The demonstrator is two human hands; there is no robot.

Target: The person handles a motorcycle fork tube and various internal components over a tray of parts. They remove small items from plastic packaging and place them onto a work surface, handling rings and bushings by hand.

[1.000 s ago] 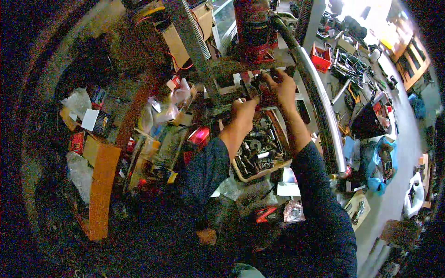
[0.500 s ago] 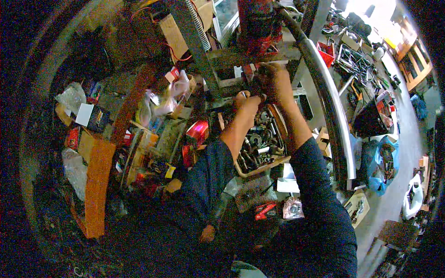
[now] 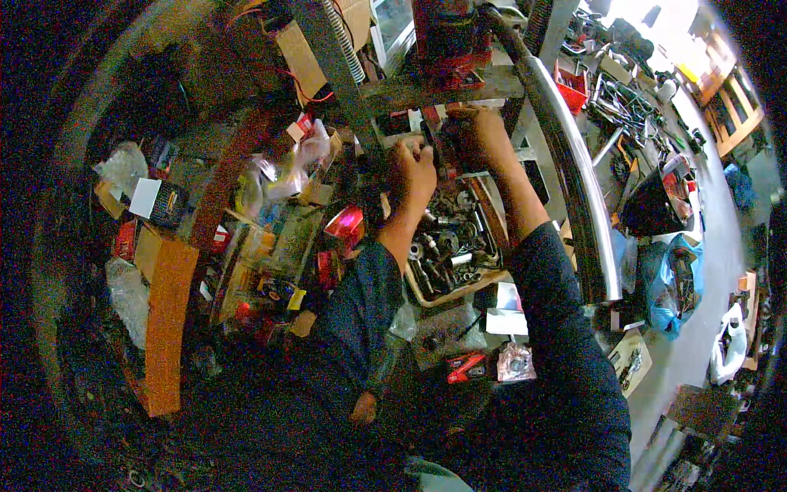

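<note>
Both my arms reach forward in dark sleeves to a heavy metal frame [image 3: 492, 84] with a red cylinder-like unit [image 3: 443, 45] above its crossbar. My left hand [image 3: 415, 174] is at the lower part of the frame with its fingers curled in; whatever they hold is too small to make out. Just right of it, my right hand [image 3: 484, 133] is closed at a dark part under the crossbar, and its fingertips are lost in shadow. Below the hands sits a tray [image 3: 434, 302] full of loose metal parts, several of them socket-like or ring-shaped.
A shiny curved metal tube [image 3: 586, 193] runs down right of my right arm. Small boxes and plastic bags [image 3: 307, 168] clutter the left, beside an orange-brown beam [image 3: 168, 328]. A blue bag [image 3: 672, 287] lies on the floor at right. A white paper [image 3: 506, 310] lies near the tray.
My left hand has moved left and slightly up, away from my right hand. The right hand stays at about the same spot under the crossbar. The view has shifted slightly.
</note>
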